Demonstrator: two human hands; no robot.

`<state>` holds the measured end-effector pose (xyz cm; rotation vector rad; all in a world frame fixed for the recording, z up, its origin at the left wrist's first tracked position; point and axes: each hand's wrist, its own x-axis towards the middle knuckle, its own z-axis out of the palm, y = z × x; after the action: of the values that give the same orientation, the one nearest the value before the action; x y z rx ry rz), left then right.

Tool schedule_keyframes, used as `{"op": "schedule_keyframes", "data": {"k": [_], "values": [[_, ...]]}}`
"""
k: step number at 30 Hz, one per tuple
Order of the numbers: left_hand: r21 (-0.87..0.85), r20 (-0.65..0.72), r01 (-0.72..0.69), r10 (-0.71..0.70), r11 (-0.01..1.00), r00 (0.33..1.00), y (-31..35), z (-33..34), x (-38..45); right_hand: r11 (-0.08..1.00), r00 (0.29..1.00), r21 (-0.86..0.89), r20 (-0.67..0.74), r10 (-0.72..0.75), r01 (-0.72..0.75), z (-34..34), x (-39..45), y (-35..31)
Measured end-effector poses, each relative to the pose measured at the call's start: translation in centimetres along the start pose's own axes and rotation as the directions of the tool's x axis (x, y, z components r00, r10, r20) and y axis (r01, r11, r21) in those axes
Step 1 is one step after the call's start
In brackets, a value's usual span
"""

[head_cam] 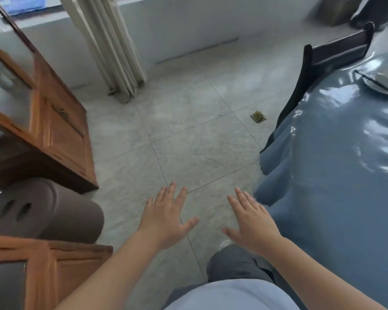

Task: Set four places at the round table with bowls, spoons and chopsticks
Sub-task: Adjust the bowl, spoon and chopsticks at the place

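Note:
The round table (336, 166) fills the right side, under a glossy blue cloth that hangs over its edge. Far right on it lie a white dish (381, 82) and a pair of dark chopsticks (375, 82) across it, both cut off by the frame edge. My left hand (166, 217) and my right hand (252, 220) are stretched out over the tiled floor, palms down, fingers spread, holding nothing. My right hand is just left of the hanging cloth. No spoon is visible.
A wooden cabinet (54, 130) with glass doors stands at the left, a brown cylindrical stool (47, 211) in front of it and another wooden unit (43, 271) below. A dark chair (323, 61) is tucked at the table's far side. A curtain (112, 48) hangs ahead. A small floor socket (258, 116) is set in the tiles.

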<state>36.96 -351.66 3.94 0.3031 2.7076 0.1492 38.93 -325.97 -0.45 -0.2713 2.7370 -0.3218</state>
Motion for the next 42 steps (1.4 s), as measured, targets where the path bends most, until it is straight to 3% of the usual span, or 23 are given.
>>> {"op": "schedule_keyframes", "data": {"k": [8, 14, 30, 36, 42], "values": [[0.029, -0.068, -0.075, 0.076, 0.997, 0.995, 0.1, -7.8, 17.4, 0.998, 0.999, 0.035, 0.018, 0.047, -0.048, -6.5, 15.3, 6.2], [-0.043, -0.106, -0.118, 0.113, 0.992, 0.988, 0.5, -13.9, 27.6, 0.995, 0.995, 0.089, -0.090, 0.046, -0.038, -13.4, 24.9, 9.2], [0.035, -0.079, -0.330, 0.331, 0.943, 0.940, -5.1, -28.7, 59.5, 0.931, 0.929, 0.272, -0.208, 0.305, -0.245, -24.6, 51.4, 13.2], [0.054, -0.062, -0.449, 0.452, 0.892, 0.890, -1.3, -33.0, 71.4, 0.877, 0.897, 0.361, -0.185, 0.401, -0.318, -28.2, 58.8, 17.2], [0.115, -0.040, -0.476, 0.483, 0.872, 0.875, 5.4, -36.3, 84.8, 0.843, 0.878, 0.378, -0.135, 0.459, -0.383, -32.2, 66.7, 27.7]]}}
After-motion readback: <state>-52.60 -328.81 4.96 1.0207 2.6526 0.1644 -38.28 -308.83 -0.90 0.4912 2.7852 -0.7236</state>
